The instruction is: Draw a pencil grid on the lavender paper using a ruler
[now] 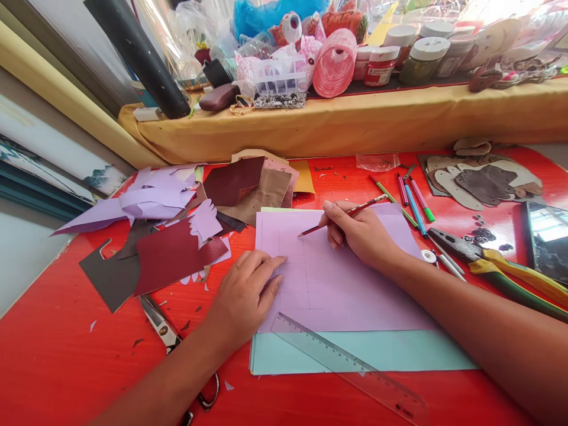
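Note:
A sheet of purple paper [355, 284] with thin pencil lines lies over a light teal sheet [364, 350]. My right hand [355, 231] grips a dark red pencil [361, 207], its tip at the drawn lines on the upper left of the purple sheet. On that sheet's left edge rests my left hand [248, 287], fingers spread and holding nothing. A clear ruler [346, 358] lies slanted across the lower edge of the sheets, touched by neither hand.
Scissors [162, 325] lie partly under my left forearm. Leather and purple paper scraps [168, 254] spread at left. Pliers [501, 260], coloured pens [412, 198] and a phone [548, 236] are at right. Behind, a cloth-covered ledge [310, 127] holds jars and plastic items.

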### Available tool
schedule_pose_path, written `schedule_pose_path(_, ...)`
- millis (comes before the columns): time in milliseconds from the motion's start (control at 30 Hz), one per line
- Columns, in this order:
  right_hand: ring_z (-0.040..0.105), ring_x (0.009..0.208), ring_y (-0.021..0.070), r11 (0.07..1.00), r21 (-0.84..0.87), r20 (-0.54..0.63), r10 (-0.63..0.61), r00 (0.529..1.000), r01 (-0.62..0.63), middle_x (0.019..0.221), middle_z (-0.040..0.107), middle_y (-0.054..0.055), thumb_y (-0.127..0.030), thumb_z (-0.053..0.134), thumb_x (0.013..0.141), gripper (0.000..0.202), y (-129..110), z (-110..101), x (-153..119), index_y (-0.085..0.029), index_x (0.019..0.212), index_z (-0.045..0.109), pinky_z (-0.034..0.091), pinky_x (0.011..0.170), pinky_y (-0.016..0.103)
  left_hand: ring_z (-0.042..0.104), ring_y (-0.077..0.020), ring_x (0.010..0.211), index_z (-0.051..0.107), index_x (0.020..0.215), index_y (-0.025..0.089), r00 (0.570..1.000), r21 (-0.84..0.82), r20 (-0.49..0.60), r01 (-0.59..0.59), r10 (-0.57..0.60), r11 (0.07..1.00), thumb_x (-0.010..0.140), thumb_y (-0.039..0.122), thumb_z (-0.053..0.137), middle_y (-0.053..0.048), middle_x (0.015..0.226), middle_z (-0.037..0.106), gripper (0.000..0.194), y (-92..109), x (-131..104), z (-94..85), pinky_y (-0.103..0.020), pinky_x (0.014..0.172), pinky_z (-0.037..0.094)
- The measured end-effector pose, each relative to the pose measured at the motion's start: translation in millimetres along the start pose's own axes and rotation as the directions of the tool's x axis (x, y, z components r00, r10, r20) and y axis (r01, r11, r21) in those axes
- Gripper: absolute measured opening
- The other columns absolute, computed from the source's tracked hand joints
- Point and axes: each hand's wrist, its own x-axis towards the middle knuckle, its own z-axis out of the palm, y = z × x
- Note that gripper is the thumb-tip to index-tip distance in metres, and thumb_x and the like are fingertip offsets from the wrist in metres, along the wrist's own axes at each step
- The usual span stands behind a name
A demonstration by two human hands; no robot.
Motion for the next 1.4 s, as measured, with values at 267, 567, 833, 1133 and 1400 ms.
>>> schedule_pose_path(267,0.057,0.048,0.0158,1.000,-0.004,-0.009,-0.003,1.000,0.003,0.048,0.052,-0.004,-0.082,0.069,0.094,0.064,-0.2,-0.5,-0.6,-0.022,0.073,0.069,0.046,0.055,0.029,0.064,-0.0261,0.104,0.069,0.142,0.019,0.999,0.018,0.033,0.006,-0.007,1.000,0.115,0.031,0.049,-0.009,0.111,0.067,0.035,-1.3,-0.2,2.1,-0.043,0.090,0.058)
schedule_pose_path(567,0.057,0.049,0.0161,1.000,0.000,-0.015,-0.001,1.000,0.001,0.049,0.052,-0.004,-0.082,0.068,0.094,0.064,0.7,-0.9,-0.1,-0.022,0.073,0.069,0.046,0.056,0.030,0.063,-0.0302,0.108,0.059,0.158,0.022,0.996,0.070,0.083,0.038,-0.044,0.997,0.113,0.044,0.054,-0.010,0.116,0.066,0.049,-5.5,-1.1,10.5,-0.048,0.092,0.058)
schedule_pose_path(833,0.055,0.048,0.0149,0.993,0.116,-0.022,0.019,1.000,-0.017,0.048,0.051,-0.006,-0.077,0.073,0.094,0.060,5.0,-0.7,0.1,-0.021,0.074,0.070,0.045,0.055,0.028,0.066,-0.0288,0.109,0.063,0.153,0.022,0.997,0.026,0.068,0.021,-0.022,0.999,0.113,0.042,0.055,-0.009,0.117,0.068,0.046,-7.3,-1.3,5.4,-0.046,0.095,0.059)
schedule_pose_path(1133,0.056,0.046,0.0141,0.991,0.136,-0.047,0.016,0.999,-0.010,0.048,0.050,-0.006,-0.075,0.074,0.094,0.059,7.5,-1.3,-1.8,-0.019,0.075,0.071,0.043,0.052,0.027,0.068,-0.0262,0.109,0.069,0.138,0.022,0.999,-0.056,0.017,-0.035,0.036,0.998,0.114,0.037,0.054,-0.009,0.118,0.070,0.032,-10.0,-2.5,-6.6,-0.041,0.095,0.060)
schedule_pose_path(1400,0.054,0.044,0.0141,0.988,0.157,-0.115,0.012,0.993,0.006,0.047,0.048,-0.007,-0.078,0.075,0.089,0.060,13.1,1.0,1.3,-0.020,0.074,0.071,0.044,0.050,0.027,0.067,-0.0238,0.108,0.071,0.125,0.025,0.947,-0.139,0.049,-0.309,0.318,0.941,0.114,0.032,0.056,-0.007,0.118,0.072,0.020,13.2,-16.3,-7.9,-0.040,0.101,0.055)
